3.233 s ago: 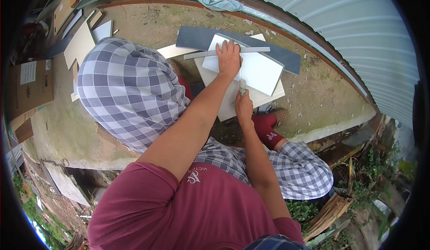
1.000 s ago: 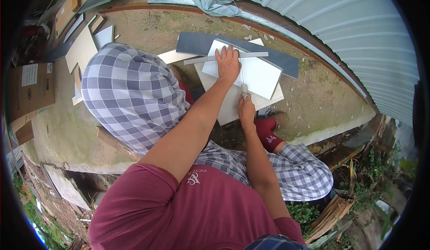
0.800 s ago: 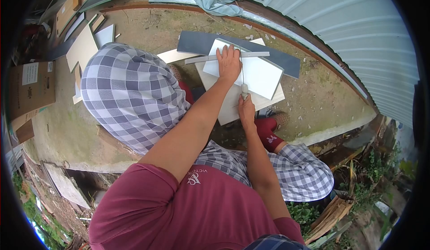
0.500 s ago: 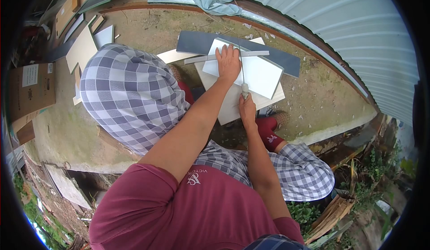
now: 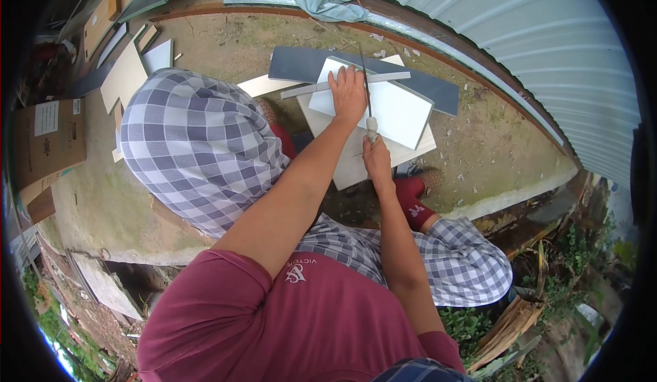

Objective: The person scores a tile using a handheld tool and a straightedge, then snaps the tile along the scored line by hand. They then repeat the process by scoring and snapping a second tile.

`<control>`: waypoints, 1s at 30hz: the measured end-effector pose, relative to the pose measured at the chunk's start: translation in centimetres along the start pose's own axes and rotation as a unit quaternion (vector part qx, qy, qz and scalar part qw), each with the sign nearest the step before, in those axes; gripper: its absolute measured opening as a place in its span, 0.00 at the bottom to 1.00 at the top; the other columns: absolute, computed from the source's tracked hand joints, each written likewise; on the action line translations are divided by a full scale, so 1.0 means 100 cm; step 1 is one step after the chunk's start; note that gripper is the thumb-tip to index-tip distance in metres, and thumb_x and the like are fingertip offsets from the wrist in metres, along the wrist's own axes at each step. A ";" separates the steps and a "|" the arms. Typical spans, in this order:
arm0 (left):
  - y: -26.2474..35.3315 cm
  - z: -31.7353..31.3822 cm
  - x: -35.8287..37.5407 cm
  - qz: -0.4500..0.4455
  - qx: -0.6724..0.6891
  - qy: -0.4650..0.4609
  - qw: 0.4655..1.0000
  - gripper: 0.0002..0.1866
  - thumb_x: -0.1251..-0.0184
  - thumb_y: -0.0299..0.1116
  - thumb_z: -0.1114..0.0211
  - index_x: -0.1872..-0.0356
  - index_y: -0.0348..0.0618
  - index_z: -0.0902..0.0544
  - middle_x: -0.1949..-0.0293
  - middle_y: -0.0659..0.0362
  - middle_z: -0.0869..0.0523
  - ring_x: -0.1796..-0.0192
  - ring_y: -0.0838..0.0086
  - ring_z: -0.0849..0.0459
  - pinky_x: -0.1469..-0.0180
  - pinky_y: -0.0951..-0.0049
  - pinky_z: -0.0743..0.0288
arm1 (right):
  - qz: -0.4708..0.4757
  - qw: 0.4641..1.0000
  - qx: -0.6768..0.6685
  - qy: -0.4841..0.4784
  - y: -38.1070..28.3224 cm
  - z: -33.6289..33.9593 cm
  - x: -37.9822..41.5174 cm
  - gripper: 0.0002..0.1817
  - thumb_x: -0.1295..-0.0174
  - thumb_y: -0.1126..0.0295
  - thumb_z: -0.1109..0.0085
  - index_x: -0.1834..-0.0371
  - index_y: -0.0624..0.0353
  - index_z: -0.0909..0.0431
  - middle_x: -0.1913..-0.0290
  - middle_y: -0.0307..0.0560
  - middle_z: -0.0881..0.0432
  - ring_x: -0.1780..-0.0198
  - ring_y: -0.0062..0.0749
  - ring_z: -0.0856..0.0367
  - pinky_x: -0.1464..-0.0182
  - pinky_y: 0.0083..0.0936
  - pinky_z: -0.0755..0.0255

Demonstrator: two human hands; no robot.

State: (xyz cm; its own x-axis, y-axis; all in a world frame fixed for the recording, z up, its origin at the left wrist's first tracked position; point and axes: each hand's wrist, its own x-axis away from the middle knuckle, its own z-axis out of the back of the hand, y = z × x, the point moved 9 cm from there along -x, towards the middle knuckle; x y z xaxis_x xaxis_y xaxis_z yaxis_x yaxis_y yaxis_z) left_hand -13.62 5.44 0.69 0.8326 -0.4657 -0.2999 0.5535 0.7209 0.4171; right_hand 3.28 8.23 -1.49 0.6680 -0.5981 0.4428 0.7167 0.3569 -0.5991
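My right hand (image 5: pixel 377 157) is wrapped around the pale handle of a narrow-bladed handsaw (image 5: pixel 367 89). Its thin dark blade points away from me and crosses a long light-grey strip (image 5: pixel 391 77). Just left of the blade, my left hand (image 5: pixel 350 97) holds the strip down, fingers over it, against a white board (image 5: pixel 395 117). Beneath the white board lie a dark grey board (image 5: pixel 440 96) and a pale beige board (image 5: pixel 350 169). Both ends of the strip stick out past the white board.
A corrugated metal wall (image 5: pixel 527 53) curves along the right. Between it and the boards, a blue-grey cloth (image 5: pixel 327 0) lies on a metal rail. Cut panels (image 5: pixel 124 74) and a cardboard box (image 5: pixel 49 139) stand at left. Split wood (image 5: pixel 510 327) and plants are at lower right.
The saw blade has slid forward over the strip and its far end now reaches farther up and left. My left hand and the strip stay nearly in place.
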 end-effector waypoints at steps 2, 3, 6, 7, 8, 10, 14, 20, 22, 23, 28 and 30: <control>0.001 0.001 0.001 -0.003 0.009 -0.001 1.000 0.19 0.48 0.29 0.36 0.53 0.41 0.24 0.41 0.52 0.26 0.35 0.55 0.33 0.32 0.40 0.51 | -0.015 1.000 -0.005 0.007 0.003 0.001 0.001 0.18 0.30 0.57 0.53 0.54 0.64 0.29 0.63 0.71 0.19 0.57 0.70 0.22 0.55 0.54 0.30; 0.001 0.001 0.000 -0.004 0.008 -0.001 1.000 0.19 0.48 0.29 0.36 0.53 0.41 0.24 0.41 0.52 0.26 0.35 0.55 0.33 0.32 0.40 0.51 | -0.030 0.999 -0.009 0.014 0.006 0.002 0.001 0.18 0.30 0.57 0.53 0.55 0.63 0.28 0.62 0.70 0.19 0.56 0.70 0.23 0.55 0.53 0.31; 0.002 0.003 0.001 -0.006 0.009 -0.006 1.000 0.19 0.48 0.29 0.36 0.53 0.41 0.24 0.41 0.52 0.27 0.35 0.55 0.33 0.32 0.40 0.51 | -0.019 0.999 -0.011 0.033 0.014 0.000 0.001 0.17 0.30 0.57 0.53 0.54 0.63 0.28 0.63 0.71 0.20 0.57 0.70 0.23 0.56 0.53 0.31; 0.002 0.004 0.001 -0.004 0.011 -0.006 1.000 0.19 0.49 0.29 0.36 0.53 0.41 0.24 0.41 0.52 0.27 0.35 0.55 0.33 0.32 0.40 0.51 | -0.020 0.999 -0.011 0.033 0.019 -0.002 0.001 0.17 0.30 0.57 0.53 0.54 0.63 0.28 0.63 0.71 0.20 0.57 0.70 0.23 0.56 0.53 0.31; 0.002 0.003 0.001 -0.003 0.013 -0.005 1.000 0.19 0.49 0.29 0.36 0.53 0.41 0.24 0.41 0.52 0.27 0.35 0.55 0.33 0.32 0.40 0.52 | -0.023 0.999 -0.008 0.036 0.020 -0.002 0.001 0.17 0.30 0.57 0.53 0.54 0.62 0.28 0.63 0.71 0.20 0.57 0.70 0.23 0.56 0.53 0.31; 0.002 0.003 0.001 -0.002 0.013 -0.005 1.000 0.19 0.49 0.29 0.35 0.53 0.41 0.24 0.41 0.52 0.26 0.35 0.55 0.32 0.32 0.40 0.52 | -0.026 0.999 -0.007 0.038 0.022 -0.003 0.000 0.17 0.30 0.57 0.53 0.54 0.62 0.28 0.64 0.71 0.20 0.58 0.70 0.22 0.57 0.53 0.31; 0.003 0.005 0.001 0.000 0.014 -0.001 1.000 0.19 0.50 0.29 0.35 0.53 0.41 0.24 0.41 0.52 0.26 0.35 0.56 0.32 0.32 0.40 0.52 | -0.020 0.999 0.010 0.038 0.024 -0.007 -0.001 0.20 0.31 0.58 0.53 0.46 0.63 0.31 0.64 0.71 0.19 0.59 0.69 0.21 0.56 0.55 0.29; 0.003 0.007 0.000 -0.001 0.011 0.005 1.000 0.19 0.50 0.29 0.35 0.54 0.42 0.23 0.42 0.52 0.26 0.35 0.56 0.32 0.32 0.41 0.51 | -0.027 0.999 -0.032 0.026 0.030 -0.011 0.001 0.20 0.31 0.58 0.52 0.45 0.61 0.29 0.61 0.70 0.19 0.56 0.68 0.21 0.54 0.52 0.29; 0.003 0.007 0.000 0.001 0.015 0.004 1.000 0.19 0.50 0.29 0.34 0.55 0.42 0.23 0.42 0.52 0.26 0.36 0.56 0.32 0.32 0.41 0.50 | -0.026 0.998 -0.058 0.015 0.036 -0.014 0.000 0.20 0.32 0.58 0.52 0.46 0.61 0.29 0.60 0.69 0.19 0.55 0.68 0.22 0.53 0.51 0.29; 0.003 0.007 0.000 0.002 0.018 0.003 1.000 0.19 0.51 0.29 0.34 0.55 0.42 0.23 0.42 0.53 0.25 0.36 0.56 0.32 0.32 0.41 0.50 | -0.025 0.998 -0.065 0.009 0.038 -0.014 -0.002 0.20 0.32 0.58 0.51 0.46 0.61 0.28 0.59 0.69 0.19 0.54 0.67 0.22 0.52 0.51 0.30; 0.003 0.009 -0.001 0.003 0.021 0.007 1.000 0.19 0.51 0.29 0.33 0.55 0.42 0.23 0.43 0.53 0.25 0.36 0.58 0.31 0.32 0.42 0.50 | -0.027 0.997 -0.073 -0.001 0.037 -0.015 -0.003 0.19 0.32 0.58 0.51 0.47 0.61 0.28 0.58 0.69 0.19 0.52 0.67 0.23 0.51 0.50 0.30; 0.003 0.009 -0.001 0.002 0.019 0.005 1.000 0.19 0.51 0.29 0.33 0.55 0.43 0.23 0.43 0.53 0.25 0.36 0.58 0.31 0.32 0.42 0.50 | -0.032 0.998 -0.056 -0.008 0.035 -0.015 -0.002 0.19 0.32 0.58 0.51 0.47 0.61 0.28 0.58 0.69 0.19 0.52 0.67 0.23 0.51 0.50 0.30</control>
State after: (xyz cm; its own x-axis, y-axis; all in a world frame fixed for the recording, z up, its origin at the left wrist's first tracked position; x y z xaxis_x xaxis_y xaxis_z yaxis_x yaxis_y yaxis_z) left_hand -13.54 5.22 1.65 0.8352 -0.4572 -0.3057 0.5499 0.7027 0.4514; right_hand 5.32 8.48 -4.68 0.6247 -0.6055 0.4930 0.7322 0.2348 -0.6393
